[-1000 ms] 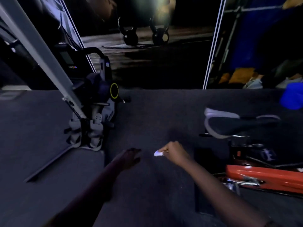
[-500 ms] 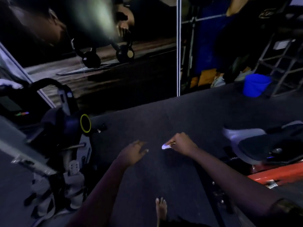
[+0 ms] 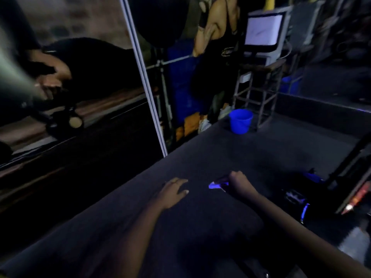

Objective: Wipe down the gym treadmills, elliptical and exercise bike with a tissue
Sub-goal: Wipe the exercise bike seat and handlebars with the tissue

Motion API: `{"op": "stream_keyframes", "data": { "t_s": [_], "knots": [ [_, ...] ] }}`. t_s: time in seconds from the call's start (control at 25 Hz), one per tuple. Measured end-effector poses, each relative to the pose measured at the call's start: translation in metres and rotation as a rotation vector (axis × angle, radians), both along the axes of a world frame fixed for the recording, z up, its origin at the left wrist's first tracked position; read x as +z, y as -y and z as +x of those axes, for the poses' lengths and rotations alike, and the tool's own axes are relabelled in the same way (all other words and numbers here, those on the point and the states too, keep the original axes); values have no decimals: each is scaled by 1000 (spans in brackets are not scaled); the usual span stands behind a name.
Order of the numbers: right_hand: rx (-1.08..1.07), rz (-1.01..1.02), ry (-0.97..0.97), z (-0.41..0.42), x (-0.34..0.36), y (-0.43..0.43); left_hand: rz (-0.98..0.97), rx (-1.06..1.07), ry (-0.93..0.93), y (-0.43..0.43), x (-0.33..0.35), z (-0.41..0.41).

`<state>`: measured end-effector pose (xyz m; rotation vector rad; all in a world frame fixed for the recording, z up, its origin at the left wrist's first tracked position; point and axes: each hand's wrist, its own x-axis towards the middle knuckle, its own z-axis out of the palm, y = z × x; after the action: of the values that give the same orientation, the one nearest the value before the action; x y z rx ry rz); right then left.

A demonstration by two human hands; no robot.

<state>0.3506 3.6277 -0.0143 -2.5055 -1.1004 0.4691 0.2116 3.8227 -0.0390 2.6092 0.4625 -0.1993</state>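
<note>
The tissue [image 3: 217,185] is seen as a small, crumpled white piece, tinted blue-violet by the dim light. It is located right of centre in the near part of the scene, above the dark carpeted floor [image 3: 251,157]. It is gripped at one end in the right hand [image 3: 240,182], and its free end projects to the left of the fist. Whether the tissue touches the floor cannot be determined.

The right hand is clenched around the tissue, knuckles upward, with the forearm extended from the near right corner toward the centre. The left hand [image 3: 173,192] is held palm down, with the fingers relaxed and slightly spread; nothing is grasped by it. It is positioned to the left of the tissue and apart from it. The left forearm is extended from the near edge, roughly parallel to the right.

A blue bucket [image 3: 240,121] is placed on the floor at the far side, just beside a metal stand [image 3: 259,93]. A pale vertical strip [image 3: 144,77] is seen at the far left, dividing two dark wall panels. At the right edge, an orange-red tube [image 3: 359,195] is visible among dark, blurred machine parts that cannot be identified further.
</note>
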Motion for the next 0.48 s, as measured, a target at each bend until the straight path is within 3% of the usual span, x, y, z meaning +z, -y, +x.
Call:
{"op": "stream_keyframes", "data": {
  "t_s": [0.28,0.48],
  "knots": [
    [-555,123,-30,99,20,-37,55,-490,-7,-90,15,211],
    [-922,101,78,155,28,-45,99,-809,57,-89,31,343]
  ]
}}
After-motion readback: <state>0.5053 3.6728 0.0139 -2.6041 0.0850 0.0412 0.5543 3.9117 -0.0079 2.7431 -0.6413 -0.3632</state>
